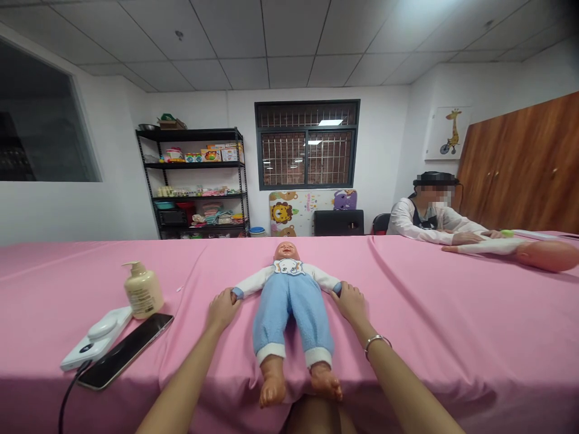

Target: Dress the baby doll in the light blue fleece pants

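Observation:
A baby doll (289,301) in a blue romper with white sleeves lies on its back on the pink-covered table (452,325), head away from me, bare feet over the near edge. My left hand (222,308) rests on the cloth, closed around the doll's left-side cuff and hand. My right hand (349,301), a bracelet on its wrist, grips the doll's other cuff and hand. Both doll arms are spread out to the sides.
A cream pump bottle (143,290), a white device (96,336) with a cable and a dark phone (127,349) lie at the left. A seated person (429,217) works on another doll (538,252) at the far right. Shelves (195,181) stand behind.

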Demonstrator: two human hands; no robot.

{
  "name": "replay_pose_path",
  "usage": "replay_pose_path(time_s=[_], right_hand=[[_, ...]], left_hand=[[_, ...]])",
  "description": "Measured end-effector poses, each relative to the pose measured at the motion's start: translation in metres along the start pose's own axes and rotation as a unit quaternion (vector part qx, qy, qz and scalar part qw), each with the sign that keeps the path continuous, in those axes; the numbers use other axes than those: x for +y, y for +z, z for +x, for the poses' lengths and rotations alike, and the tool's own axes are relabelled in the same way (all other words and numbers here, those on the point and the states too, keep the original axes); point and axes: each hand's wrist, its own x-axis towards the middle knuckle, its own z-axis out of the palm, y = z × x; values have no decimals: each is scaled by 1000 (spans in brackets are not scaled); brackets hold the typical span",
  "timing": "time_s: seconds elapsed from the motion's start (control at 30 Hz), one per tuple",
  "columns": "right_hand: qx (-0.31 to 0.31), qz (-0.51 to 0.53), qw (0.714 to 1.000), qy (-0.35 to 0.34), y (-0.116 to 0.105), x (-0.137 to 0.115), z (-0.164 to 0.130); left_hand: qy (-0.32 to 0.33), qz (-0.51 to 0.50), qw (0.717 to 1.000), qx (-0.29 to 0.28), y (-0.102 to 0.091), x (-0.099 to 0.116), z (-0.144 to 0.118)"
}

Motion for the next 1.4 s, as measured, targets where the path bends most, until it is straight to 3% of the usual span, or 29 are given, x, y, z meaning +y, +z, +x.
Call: replay_pose_path(time_s=[1.1,1.23,1.4], right_hand=[[-24,15,1000,11,-4,0,0],[-31,27,999,-3,4,5,3],[12,35,999,-24,20,10,6]], left_hand=[[-7,-9,1000,-5,7,-6,7],[-1,-32,999,12,6,-5,3],[5,-38,998,47,12,-4,3]])
